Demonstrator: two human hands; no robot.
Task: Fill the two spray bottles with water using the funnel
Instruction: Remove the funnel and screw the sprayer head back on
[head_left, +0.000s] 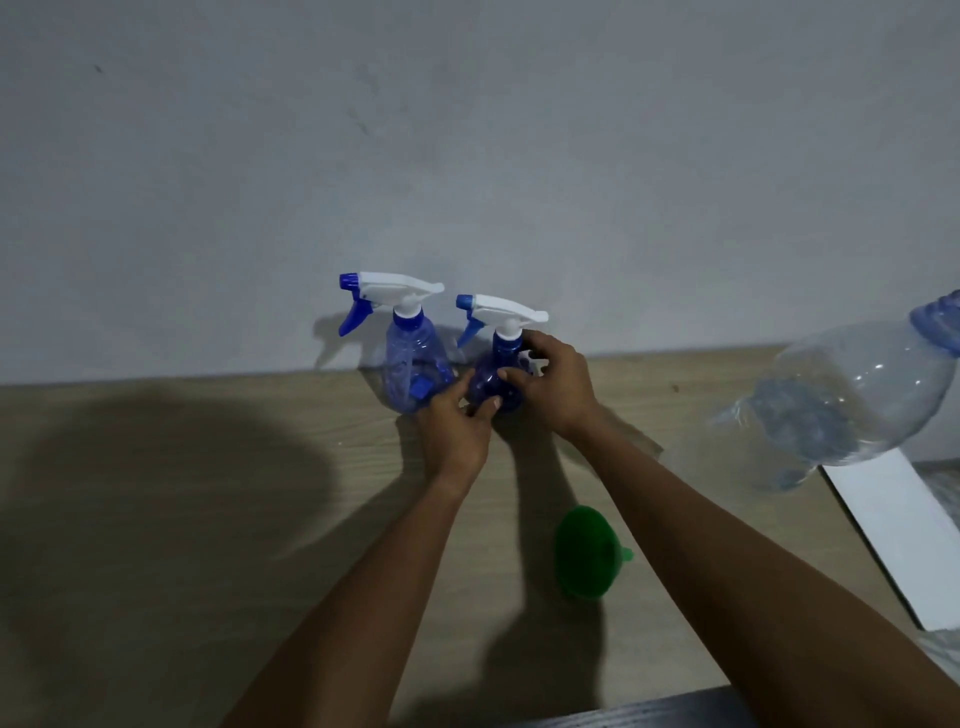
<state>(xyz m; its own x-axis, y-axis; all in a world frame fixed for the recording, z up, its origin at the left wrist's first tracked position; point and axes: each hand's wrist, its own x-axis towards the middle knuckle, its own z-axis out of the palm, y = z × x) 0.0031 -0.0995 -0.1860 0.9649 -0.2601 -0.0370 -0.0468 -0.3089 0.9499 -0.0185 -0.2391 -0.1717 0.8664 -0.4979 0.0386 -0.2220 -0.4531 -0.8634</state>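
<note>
Pale grey wall (467, 130) fills the far half of the view, and a light wooden table (208, 519) butts against it, with a broad shadow lying over its left part.

Left of centre, close to the wall, the left spray bottle (413, 358) stands upright on the table. It has a clear blue body and a white trigger head with a blue nozzle pointing left. Nobody touches it.

Just beside it on the right stands the right spray bottle (491, 379), also upright, its head still on and pointing left. The left hand (457, 431) reaches in from the near side and grips this bottle low on its body, fingers curled round the base. The right hand (556, 384) holds it higher up, fingers and thumb wrapped round the shoulder just under the blue collar. Both forearms stretch back toward the near edge.

Between the forearms, nearer the right one, the green funnel (582, 556) lies on the table well apart from both bottles. It seems to lie on its side, though blur makes this uncertain.

At the far right a large clear water bottle (857, 395) with a blue cap leans out of the view. I cannot tell how much water it holds. Near of it, a flat white sheet (904, 535) runs along the table's right edge.
</note>
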